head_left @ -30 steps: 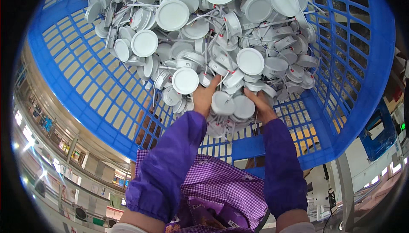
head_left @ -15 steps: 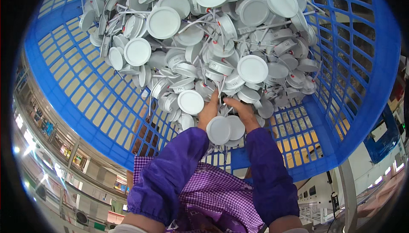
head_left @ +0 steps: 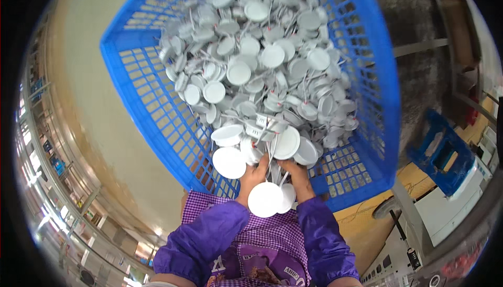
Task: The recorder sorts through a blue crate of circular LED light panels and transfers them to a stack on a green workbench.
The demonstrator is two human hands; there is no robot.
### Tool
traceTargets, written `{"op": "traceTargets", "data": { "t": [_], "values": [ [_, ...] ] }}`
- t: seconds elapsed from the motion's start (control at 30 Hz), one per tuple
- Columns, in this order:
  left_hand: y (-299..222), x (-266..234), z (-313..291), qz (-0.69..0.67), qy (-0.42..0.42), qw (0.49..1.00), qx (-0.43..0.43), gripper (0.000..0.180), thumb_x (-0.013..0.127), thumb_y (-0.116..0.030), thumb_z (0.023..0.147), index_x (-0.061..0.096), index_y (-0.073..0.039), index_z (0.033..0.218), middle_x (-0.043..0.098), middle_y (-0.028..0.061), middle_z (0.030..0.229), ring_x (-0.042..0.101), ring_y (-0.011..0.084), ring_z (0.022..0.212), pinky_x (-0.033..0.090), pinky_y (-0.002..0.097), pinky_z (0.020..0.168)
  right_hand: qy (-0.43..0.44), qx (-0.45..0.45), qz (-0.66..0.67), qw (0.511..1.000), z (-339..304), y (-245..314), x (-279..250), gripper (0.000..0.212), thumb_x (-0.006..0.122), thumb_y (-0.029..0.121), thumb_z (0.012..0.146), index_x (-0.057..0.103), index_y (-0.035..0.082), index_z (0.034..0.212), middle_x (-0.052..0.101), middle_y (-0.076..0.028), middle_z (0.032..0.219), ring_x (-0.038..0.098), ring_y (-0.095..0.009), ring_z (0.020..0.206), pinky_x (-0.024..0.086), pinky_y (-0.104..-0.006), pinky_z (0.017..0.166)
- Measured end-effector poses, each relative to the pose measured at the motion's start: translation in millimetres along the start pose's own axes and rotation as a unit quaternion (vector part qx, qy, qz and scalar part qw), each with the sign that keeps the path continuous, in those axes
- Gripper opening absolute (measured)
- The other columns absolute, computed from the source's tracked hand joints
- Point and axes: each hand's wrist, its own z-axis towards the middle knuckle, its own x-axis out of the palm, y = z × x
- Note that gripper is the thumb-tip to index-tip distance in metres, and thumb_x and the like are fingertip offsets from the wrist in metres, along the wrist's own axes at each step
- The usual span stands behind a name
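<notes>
My left hand point(head_left: 252, 176) and my right hand point(head_left: 299, 178) are close together at the near edge of a blue plastic basket point(head_left: 152, 122). Both are closed round a bunch of round white downlights with cables point(head_left: 286, 143). Some of the held discs spread out beyond my fingers. Two others, one of them a bright white downlight point(head_left: 264, 200), hang toward me between my wrists. Parts of the fingers are hidden by the discs and cables. Inside the basket lies a big heap of similar downlights point(head_left: 238, 72), jumbled with their cables.
Slotted basket walls rise around the heap. A pale surface point(head_left: 94, 77) stretches left of the basket. To the right are a blue plastic stool-like piece point(head_left: 443, 153), a metal leg point(head_left: 412, 211) and a white machine housing point(head_left: 390, 258). Shelving racks point(head_left: 57, 182) stand at far left.
Both hands have drawn back toward my body, lifting the bunch of downlights out of the near side of the heap. My view has shifted, showing more of the floor and surroundings.
</notes>
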Motion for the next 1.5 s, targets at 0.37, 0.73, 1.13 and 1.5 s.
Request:
{"op": "traceTargets", "data": {
  "t": [0.37,0.73,1.13,1.5],
  "values": [
    [-284.0,-77.6,-116.2,0.133,0.077,0.938,0.31,0.033,0.056,-0.011,0.089,0.054,0.002,0.119,0.055,0.0174,0.121,0.053,0.0299,0.111,0.038,0.035,0.095,0.032,-0.273,0.088,0.957,-198.0,219.1,71.3,0.042,0.067,0.003,0.07,0.06,0.002,0.111,0.062,-0.003,0.105,0.057,-0.016,0.098,0.045,-0.0284,0.085],
    [-648.8,137.4,-226.8,-0.006,0.289,0.855,0.431,0.052,0.054,-0.041,0.084,0.062,0.006,0.104,0.064,0.0213,0.102,0.06,0.0266,0.099,0.042,0.0369,0.088,-0.051,-0.557,0.067,0.827,-382.8,565.8,-97.1,0.042,0.067,0.039,0.075,0.064,0.006,0.1,0.061,-0.007,0.099,0.056,-0.018,0.082,0.044,-0.0334,0.078],
    [-709.6,312.7,-241.1,0.287,0.421,0.753,0.417,0.045,0.058,-0.025,0.087,0.054,-0.008,0.128,0.052,0.0116,0.13,0.046,0.0271,0.123,0.043,0.0449,0.096,-0.534,-0.313,-0.347,0.705,-358.1,683.6,-295.2,0.087,0.054,0.072,0.076,0.059,-0.005,0.116,0.056,-0.023,0.123,0.051,-0.037,0.118,0.04,-0.041,0.097],
    [-591.0,89.6,-114.0,-0.125,0.213,0.801,0.545,0.018,0.055,-0.01,0.091,0.061,-0.001,0.106,0.063,0.007,0.1,0.061,0.0137,0.088,0.049,0.0263,0.074,-0.413,-0.785,-0.195,0.419,-362.4,586.5,-66.4,0.024,0.067,0.012,0.079,0.064,0.001,0.1,0.065,-0.014,0.097,0.062,-0.027,0.088,0.047,-0.0356,0.079]
  ]
}}
